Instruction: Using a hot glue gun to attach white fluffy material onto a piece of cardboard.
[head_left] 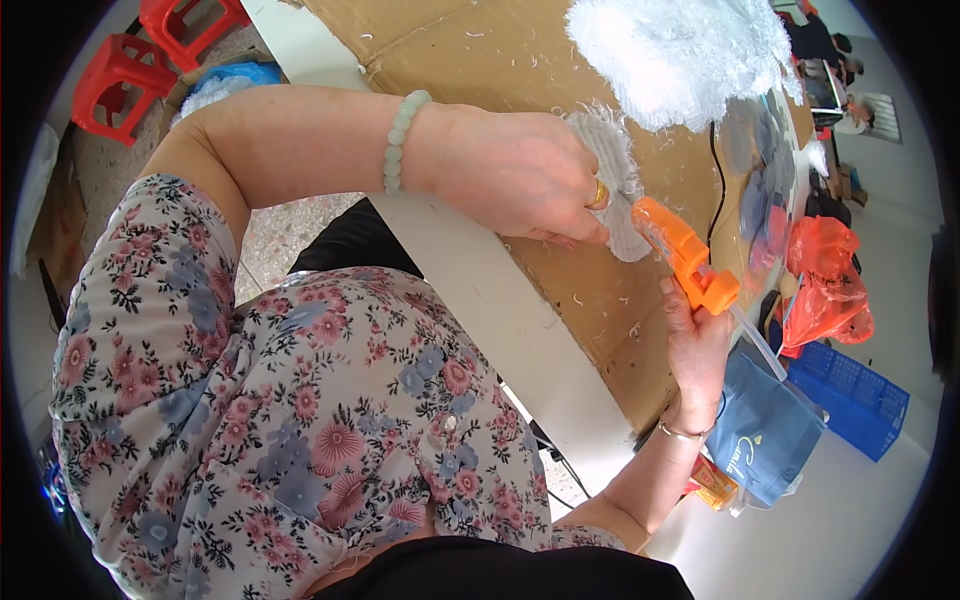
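Note:
My left hand (520, 180) reaches across from the left, a pale green bead bracelet on its wrist and a ring on one finger. Its fingers are curled closed at the near edge of a white ribbed, fuzzy-edged fabric piece (622, 165) lying on cardboard; the fingertips are partly hidden beneath the hand. In my right hand (697, 345) is an orange hot glue gun (688, 258), its front end pointing up and left, close to the fabric piece. A clear glue stick (760, 345) sticks out of its back.
The cardboard sheet (420, 40) is strewn with white fibre scraps. A fluffy white fabric heap (680, 60) sits beyond the hands. A black cable (715, 180) crosses the right side. A blue bag (765, 430), blue basket (850, 400) and red plastic bag (825, 285) stand right.

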